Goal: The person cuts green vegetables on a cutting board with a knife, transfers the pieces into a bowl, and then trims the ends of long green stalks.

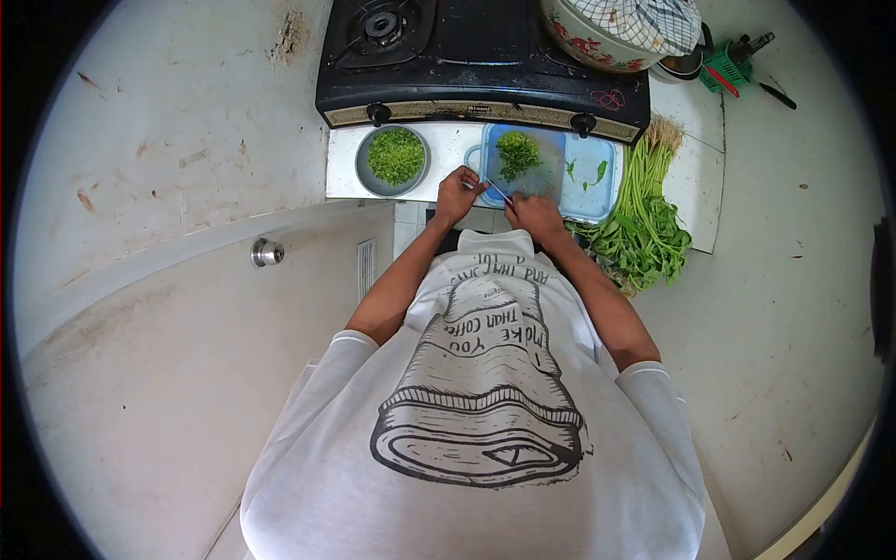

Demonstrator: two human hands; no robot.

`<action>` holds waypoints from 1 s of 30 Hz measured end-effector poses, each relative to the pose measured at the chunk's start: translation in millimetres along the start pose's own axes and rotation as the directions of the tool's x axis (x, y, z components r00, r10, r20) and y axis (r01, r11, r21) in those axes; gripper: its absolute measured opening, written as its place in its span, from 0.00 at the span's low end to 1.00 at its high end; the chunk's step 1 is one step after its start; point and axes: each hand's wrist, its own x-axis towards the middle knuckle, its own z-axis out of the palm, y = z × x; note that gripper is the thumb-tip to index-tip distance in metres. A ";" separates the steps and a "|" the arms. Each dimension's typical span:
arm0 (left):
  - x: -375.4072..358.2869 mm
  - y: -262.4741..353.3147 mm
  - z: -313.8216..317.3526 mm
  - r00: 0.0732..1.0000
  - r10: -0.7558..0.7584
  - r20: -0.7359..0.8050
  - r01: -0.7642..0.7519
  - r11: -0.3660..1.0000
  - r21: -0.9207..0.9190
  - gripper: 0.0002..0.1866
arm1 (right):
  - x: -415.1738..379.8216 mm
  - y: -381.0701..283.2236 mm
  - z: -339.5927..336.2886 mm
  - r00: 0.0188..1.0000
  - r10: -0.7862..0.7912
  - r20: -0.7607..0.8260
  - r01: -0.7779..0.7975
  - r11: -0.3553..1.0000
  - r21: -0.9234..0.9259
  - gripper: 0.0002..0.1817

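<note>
My right hand (538, 217) is closed around the handle of a small knife (499, 190), at the front edge of a blue cutting board (551, 149). The blade points up and left. My left hand (457, 196) is beside the blade's tip, its fingers pinched together; what they hold, if anything, is too small to make out. A heap of finely chopped greens (517, 152) lies on the board, just beyond the knife. Left of the board stands a grey bowl (360, 170) filled with chopped greens (396, 157).
A few loose leaves (600, 172) lie in a light blue tray (605, 207) under the board. To its right, a large bunch of leafy stems (644, 205) hangs over the counter edge. Behind are a black gas stove (485, 75), a flowered pot (597, 47) and a green basket (726, 67) of utensils.
</note>
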 end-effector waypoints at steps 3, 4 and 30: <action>-0.1 1.5 -0.7 1.000 -0.028 0.002 0.028 1.000 0.014 0.17 | 0.3 2.6 3.0 1.000 -0.020 -0.004 0.020 1.000 0.002 0.18; -0.3 0.8 -0.2 0.999 -0.034 0.002 0.034 0.999 0.014 0.17 | 0.1 3.9 3.1 1.000 -0.021 -0.003 0.021 1.000 0.014 0.18; -2.1 8.2 -1.8 0.996 -0.085 0.018 0.083 0.991 0.101 0.23 | -0.9 -1.9 -5.4 0.995 0.057 0.082 -0.061 0.997 0.055 0.21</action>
